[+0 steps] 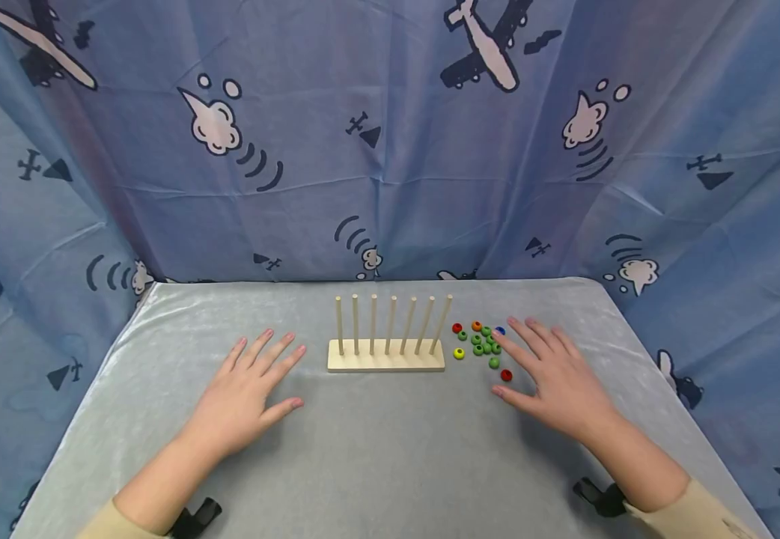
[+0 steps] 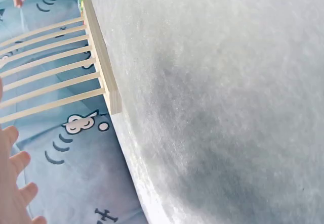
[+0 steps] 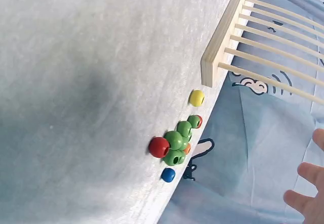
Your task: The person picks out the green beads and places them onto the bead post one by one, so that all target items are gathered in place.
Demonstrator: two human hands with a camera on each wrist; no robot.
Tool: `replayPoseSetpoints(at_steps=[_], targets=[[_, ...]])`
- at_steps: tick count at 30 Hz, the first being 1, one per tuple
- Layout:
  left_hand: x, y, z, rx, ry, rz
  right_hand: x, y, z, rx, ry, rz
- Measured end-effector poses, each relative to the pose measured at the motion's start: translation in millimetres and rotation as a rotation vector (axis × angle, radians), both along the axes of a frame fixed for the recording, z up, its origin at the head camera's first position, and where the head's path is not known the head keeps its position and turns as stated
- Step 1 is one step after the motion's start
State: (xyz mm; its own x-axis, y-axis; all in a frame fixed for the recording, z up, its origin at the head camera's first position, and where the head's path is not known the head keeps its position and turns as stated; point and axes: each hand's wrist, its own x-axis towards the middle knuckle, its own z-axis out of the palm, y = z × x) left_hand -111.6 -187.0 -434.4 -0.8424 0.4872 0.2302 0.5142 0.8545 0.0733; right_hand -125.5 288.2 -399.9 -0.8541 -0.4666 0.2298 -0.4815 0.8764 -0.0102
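Observation:
A pale wooden stand (image 1: 386, 362) with several upright pegs sits near the middle of the table, its pegs bare. Right of it lies a loose group of beads: several green beads (image 1: 477, 349), two red ones, an orange, a yellow bead (image 3: 197, 98) and a blue bead (image 3: 168, 175). My right hand (image 1: 558, 382) is spread just beside the beads, fingers straight and holding nothing. On the other side, my left hand (image 1: 238, 400) is spread to the left of the stand, also holding nothing. Both hands cast soft shadows on the cloth.
A light grey cloth covers the table (image 1: 376, 464). Blue printed curtains (image 1: 376, 150) hang behind it and at both sides. Black straps (image 1: 195, 518) are at both wrists.

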Motion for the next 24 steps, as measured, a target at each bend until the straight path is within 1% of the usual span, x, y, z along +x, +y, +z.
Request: replayPoseSetpoints(at_steps=[3,6,9,13,19,24], targets=[[-3.5,-0.4,-1.0,0.034,-0.036,0.006,-3.1,0.2,-3.8,-0.015,-0.016,-0.014],[-8.4,-0.4,-3.3,0.071,-0.082,0.019,-7.4,1.7,-10.9,-0.031,-0.047,-0.034],[-15.1,0.3,-7.4,0.104,-0.12,0.038,-12.3,3.2,-19.9,-0.048,-0.088,-0.065],[-26.1,2.5,-14.1,0.144,-0.161,0.053,-17.6,5.3,-31.2,-0.068,-0.123,-0.109],[-39.8,5.4,-18.9,0.153,-0.199,0.065,-23.1,7.0,-42.4,-0.076,-0.165,-0.157],[-52.6,8.4,-20.6,0.15,-0.27,0.094,-31.2,6.9,-49.6,-0.083,-0.173,-0.193]])
